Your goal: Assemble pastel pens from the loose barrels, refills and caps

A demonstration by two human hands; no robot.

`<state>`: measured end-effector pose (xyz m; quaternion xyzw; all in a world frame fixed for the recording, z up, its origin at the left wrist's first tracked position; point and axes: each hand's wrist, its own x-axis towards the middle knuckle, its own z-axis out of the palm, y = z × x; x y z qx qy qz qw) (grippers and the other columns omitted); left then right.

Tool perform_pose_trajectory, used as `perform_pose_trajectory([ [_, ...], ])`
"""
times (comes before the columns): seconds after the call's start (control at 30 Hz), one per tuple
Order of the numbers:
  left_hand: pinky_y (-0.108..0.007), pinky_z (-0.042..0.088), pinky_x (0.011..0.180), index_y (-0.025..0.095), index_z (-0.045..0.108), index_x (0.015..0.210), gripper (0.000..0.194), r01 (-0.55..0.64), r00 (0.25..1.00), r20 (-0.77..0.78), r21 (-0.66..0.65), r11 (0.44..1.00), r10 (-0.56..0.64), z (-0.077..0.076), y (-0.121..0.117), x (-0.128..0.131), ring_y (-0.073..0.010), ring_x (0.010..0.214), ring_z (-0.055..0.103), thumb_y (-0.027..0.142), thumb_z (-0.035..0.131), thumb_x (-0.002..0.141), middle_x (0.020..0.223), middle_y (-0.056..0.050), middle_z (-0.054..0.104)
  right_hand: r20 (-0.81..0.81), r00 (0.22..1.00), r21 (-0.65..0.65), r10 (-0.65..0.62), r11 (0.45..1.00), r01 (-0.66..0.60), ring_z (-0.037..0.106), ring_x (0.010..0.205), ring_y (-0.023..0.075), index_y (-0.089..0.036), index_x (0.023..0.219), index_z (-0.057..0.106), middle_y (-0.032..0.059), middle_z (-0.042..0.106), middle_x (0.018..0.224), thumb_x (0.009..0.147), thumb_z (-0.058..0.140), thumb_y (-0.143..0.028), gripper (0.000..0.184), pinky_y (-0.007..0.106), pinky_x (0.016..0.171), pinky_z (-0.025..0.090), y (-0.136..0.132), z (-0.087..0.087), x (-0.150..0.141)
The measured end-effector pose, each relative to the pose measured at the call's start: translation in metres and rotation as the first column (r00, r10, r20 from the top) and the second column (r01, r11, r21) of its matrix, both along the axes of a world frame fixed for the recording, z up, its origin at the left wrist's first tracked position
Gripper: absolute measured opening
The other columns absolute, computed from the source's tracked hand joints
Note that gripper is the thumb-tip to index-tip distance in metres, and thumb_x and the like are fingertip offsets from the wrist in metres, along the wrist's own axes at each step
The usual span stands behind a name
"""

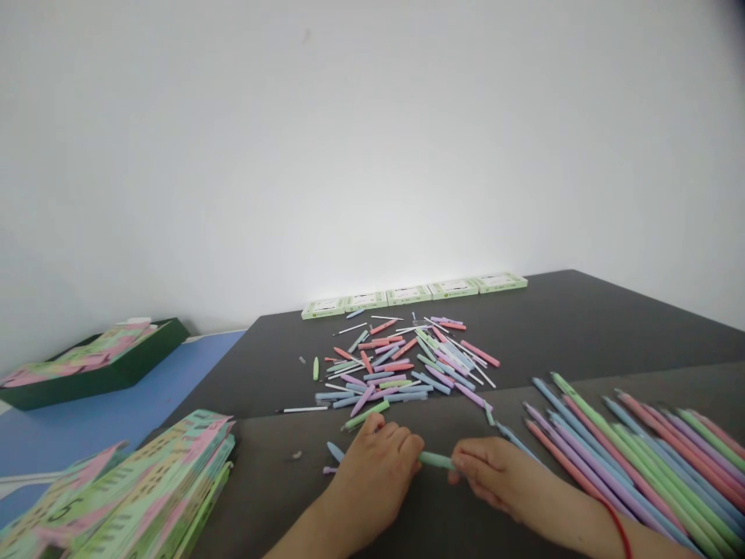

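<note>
Between my two hands, just above the near part of the dark table, lies a pale green pen barrel. My left hand is closed around its left end, and the fingers hide that end. My right hand pinches the right end between thumb and fingers. Just beyond the left hand is a light green pen part, and a blue pen piece shows at that hand's left side. A heap of loose pastel pen parts and white refills spreads out ahead of both hands.
Rows of assembled pastel pens lie at the right, beside my right forearm. Stacked printed packets stand at the near left. A dark green tray holds more packets on a blue surface. Flat green boxes line the table's far edge.
</note>
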<state>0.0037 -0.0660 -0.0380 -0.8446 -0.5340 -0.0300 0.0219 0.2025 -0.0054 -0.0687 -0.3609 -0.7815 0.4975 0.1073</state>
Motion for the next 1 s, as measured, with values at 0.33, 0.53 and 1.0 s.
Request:
perform_pose_trajectory([
  [0.33, -0.04, 0.033, 0.087, 0.022, 0.051, 0.108, 0.02, 0.001, 0.999, 0.036, -0.017, 1.0, -0.001, 0.0, -0.001, 0.002, -0.0206, 0.085, 0.055, 0.014, 0.041, 0.093, 0.091, -0.001, 0.062, -0.017, 1.0, 0.048, -0.01, 0.999, 0.011, 0.042, 0.053, 0.0127, -0.019, 0.08, 0.057, -0.0042, 0.045, 0.057, 0.094, 0.037, -0.039, 0.032, 0.023, 0.049, 0.031, -0.002, 0.01, 0.003],
  [0.53, -0.042, 0.032, 0.09, 0.019, 0.048, 0.118, 0.029, 0.031, 0.999, 0.023, 0.035, 0.999, -0.032, -0.004, -0.001, -0.001, -0.0211, 0.088, 0.056, 0.01, 0.037, 0.093, 0.095, -0.004, 0.064, 0.008, 0.998, 0.162, -0.064, 0.985, 0.062, 0.048, 0.057, 0.0134, -0.02, 0.076, 0.057, -0.0029, 0.052, 0.062, 0.094, 0.04, -0.035, 0.029, 0.024, 0.052, 0.032, -0.001, 0.011, 0.002],
  [1.0, -0.046, 0.035, 0.092, 0.017, 0.044, 0.125, 0.036, 0.017, 0.993, 0.116, 0.148, 0.989, -0.035, -0.024, 0.003, -0.008, -0.0204, 0.078, 0.061, 0.011, 0.049, 0.089, 0.087, -0.003, 0.068, 0.076, 0.996, 0.486, -0.04, 0.874, -0.002, 0.059, 0.076, 0.017, -0.022, 0.088, 0.061, -0.0007, 0.065, 0.085, 0.086, 0.056, -0.024, 0.006, 0.025, 0.066, 0.037, 0.003, 0.016, 0.006],
])
